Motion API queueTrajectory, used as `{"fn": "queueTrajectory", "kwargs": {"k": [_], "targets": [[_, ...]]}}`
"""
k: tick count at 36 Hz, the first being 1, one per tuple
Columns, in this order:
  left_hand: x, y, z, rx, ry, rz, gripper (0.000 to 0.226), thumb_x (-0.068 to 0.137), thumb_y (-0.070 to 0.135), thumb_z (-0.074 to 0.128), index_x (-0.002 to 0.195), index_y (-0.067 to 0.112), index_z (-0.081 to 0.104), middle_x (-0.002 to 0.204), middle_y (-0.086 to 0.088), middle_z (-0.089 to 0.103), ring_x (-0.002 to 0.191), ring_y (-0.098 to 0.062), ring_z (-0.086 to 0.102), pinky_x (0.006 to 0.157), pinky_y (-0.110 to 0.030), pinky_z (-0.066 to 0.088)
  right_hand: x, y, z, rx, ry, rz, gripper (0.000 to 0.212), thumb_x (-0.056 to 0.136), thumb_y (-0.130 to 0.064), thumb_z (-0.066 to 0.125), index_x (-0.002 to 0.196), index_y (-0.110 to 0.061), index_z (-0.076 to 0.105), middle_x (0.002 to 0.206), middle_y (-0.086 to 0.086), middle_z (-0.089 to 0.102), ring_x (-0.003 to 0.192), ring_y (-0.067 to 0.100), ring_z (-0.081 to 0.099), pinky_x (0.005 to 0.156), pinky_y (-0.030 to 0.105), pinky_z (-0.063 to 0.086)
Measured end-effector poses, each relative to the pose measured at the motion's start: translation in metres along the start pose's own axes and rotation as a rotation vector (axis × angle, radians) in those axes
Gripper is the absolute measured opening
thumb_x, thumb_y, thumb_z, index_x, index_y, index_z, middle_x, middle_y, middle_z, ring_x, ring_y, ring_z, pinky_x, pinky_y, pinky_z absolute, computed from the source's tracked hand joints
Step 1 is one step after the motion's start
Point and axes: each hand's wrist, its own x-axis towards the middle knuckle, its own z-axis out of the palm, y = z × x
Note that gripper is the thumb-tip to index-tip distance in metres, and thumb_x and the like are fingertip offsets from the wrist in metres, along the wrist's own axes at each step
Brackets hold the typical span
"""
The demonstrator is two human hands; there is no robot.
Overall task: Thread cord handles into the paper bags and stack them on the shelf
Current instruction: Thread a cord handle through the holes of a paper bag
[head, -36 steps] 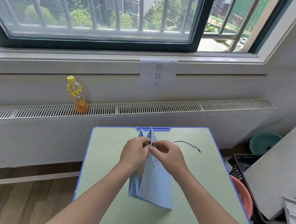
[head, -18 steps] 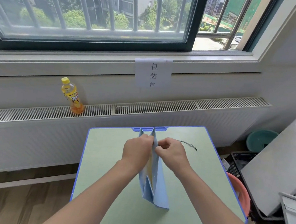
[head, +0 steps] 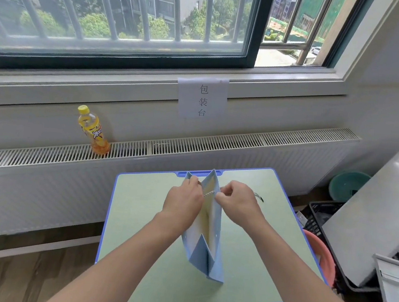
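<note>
Progress: mid-threading, 1st bag only as far as visible. One pale blue paper bag (head: pixel 205 235) stands upright on the green counter (head: pixel 142 218), mouth open upward, w/ both hands at its far upper rim. A twisted cord (head: pixel 208 193) crosses the open mouth between the two hands, so one end appears to be through the R panel; the free tail (head: pixel 259 197) trails out past the R hand onto the counter. No finished handle loop visible on either panel. Cannot tell if any knot is tied yet – too small.

Left to do (est.): seat this cord, thread the 2nd handle on the other panel, then move bag to shelf. No stack and no other bags in view; the shelf itself not clearly identifiable – grey unit at far right may be it, unsure.

Hands: left hand (head: pixel 183 199) pinches the L panel's top edge, fingers curled on the paper near the cord end; whether it also holds the cord, cannot tell. Right hand (head: pixel 234 198) fingers curled, clamped on the cord just beside the R panel.

Bag appearance: light blue outside, cream/yellowish inside, side gusset creased inward into a V at the near end, top corners stand up as points. Thin paper, looks easy to crease or tear at the punched holes if cord pulled hard. A small hole shows low on the R panel.
</note>
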Motion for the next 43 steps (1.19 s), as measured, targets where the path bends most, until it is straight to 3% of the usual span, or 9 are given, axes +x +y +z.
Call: {"fn": "queueTrajectory", "kwargs": {"k": [5, 12, 15, 18, 25, 29, 33, 40, 43], "targets": [[0.003, 0.001, 0.001, 0.021, -0.029, 0.062, 0.031, 0.094, 0.002, 0.047, 0.124, 0.006, 0.047, 0.121, -0.008, 0.046, 0.113, -0.024, 0.045, 0.069, -0.030, 0.034, 0.000, 0.001, 0.003, 0.024, 0.004, -0.007, 0.013, 0.084, -0.017, 0.060, 0.086, -0.004, 0.062, 0.077, -0.002, 0.061, 0.072, 0.015, 0.054, 0.059, 0.024, 0.040], [-0.008, 0.003, -0.003, -0.455, -0.041, -0.008, 0.024, 0.097, 0.015, 0.037, 0.098, 0.012, 0.061, 0.107, -0.004, 0.056, 0.105, -0.024, 0.050, 0.079, -0.036, 0.045, 0.005, 0.000, 0.011, 0.170, -0.069, -0.021, 0.006, 0.085, -0.017, 0.059, 0.085, -0.014, 0.065, 0.086, -0.005, 0.068, 0.086, 0.012, 0.063, 0.072, 0.025, 0.048], [-0.016, 0.004, -0.001, -0.574, -0.082, -0.056, 0.028, 0.098, 0.019, 0.033, 0.073, 0.019, 0.046, 0.091, -0.004, 0.051, 0.096, -0.026, 0.051, 0.081, -0.041, 0.045, 0.006, 0.008, 0.014, 0.225, -0.163, -0.024, 0.012, 0.088, -0.015, 0.056, 0.088, -0.019, 0.067, 0.090, -0.003, 0.071, 0.091, 0.015, 0.068, 0.074, 0.026, 0.049], [-0.021, 0.004, 0.006, -0.656, -0.059, -0.127, 0.032, 0.097, 0.017, 0.032, 0.065, 0.021, 0.032, 0.084, -0.001, 0.045, 0.092, -0.028, 0.050, 0.081, -0.043, 0.044, 0.005, 0.019, 0.020, 0.176, -0.210, -0.055, 0.017, 0.087, -0.010, 0.057, 0.091, -0.025, 0.066, 0.093, -0.008, 0.070, 0.089, 0.013, 0.067, 0.079, 0.028, 0.054], [-0.026, -0.002, 0.026, -0.569, 0.025, -0.205, 0.034, 0.093, 0.033, 0.050, 0.067, 0.017, 0.036, 0.080, 0.001, 0.049, 0.091, -0.025, 0.048, 0.070, -0.035, 0.040, 0.000, 0.046, 0.038, -0.004, -0.324, -0.060, 0.018, 0.083, -0.011, 0.064, 0.098, -0.020, 0.066, 0.085, -0.009, 0.067, 0.080, 0.011, 0.062, 0.075, 0.024, 0.051], [-0.027, -0.006, 0.035, -0.586, 0.042, -0.284, 0.018, 0.095, 0.026, 0.047, 0.081, 0.014, 0.046, 0.086, -0.004, 0.061, 0.086, -0.027, 0.056, 0.062, -0.034, 0.036, -0.008, 0.063, 0.049, -0.120, -0.363, -0.041, 0.008, 0.084, -0.014, 0.066, 0.084, -0.021, 0.062, 0.082, -0.009, 0.063, 0.078, 0.010, 0.058, 0.068, 0.016, 0.044], [-0.031, -0.009, 0.042, -0.677, 0.051, -0.342, 0.017, 0.096, 0.029, 0.049, 0.103, 0.015, 0.057, 0.092, -0.003, 0.069, 0.088, -0.029, 0.061, 0.066, -0.035, 0.041, -0.012, 0.068, 0.060, -0.144, -0.338, -0.040, 0.022, 0.087, -0.017, 0.065, 0.070, -0.026, 0.053, 0.069, -0.013, 0.055, 0.065, 0.009, 0.050, 0.054, 0.012, 0.035], [-0.038, -0.019, 0.053, -0.907, 0.073, -0.364, 0.034, 0.095, 0.012, 0.048, 0.126, 0.028, 0.047, 0.065, -0.001, 0.057, 0.060, -0.022, 0.050, 0.058, -0.035, 0.038, -0.006, 0.041, 0.054, 0.329, -0.280, 0.088, 0.004, 0.091, -0.009, 0.064, 0.088, -0.007, 0.063, 0.075, 0.005, 0.069, 0.059, 0.010, 0.064, 0.057, 0.021, 0.051], [-0.040, -0.021, 0.051, -0.967, -0.018, -0.361, 0.034, 0.093, 0.006, 0.043, 0.107, 0.024, 0.068, 0.090, 0.002, 0.070, 0.074, -0.017, 0.059, 0.069, -0.030, 0.048, -0.004, 0.029, 0.051, 0.561, -0.268, 0.140, 0.008, 0.092, -0.007, 0.063, 0.093, 0.000, 0.060, 0.079, 0.011, 0.069, 0.066, 0.017, 0.068, 0.064, 0.029, 0.057]]}}
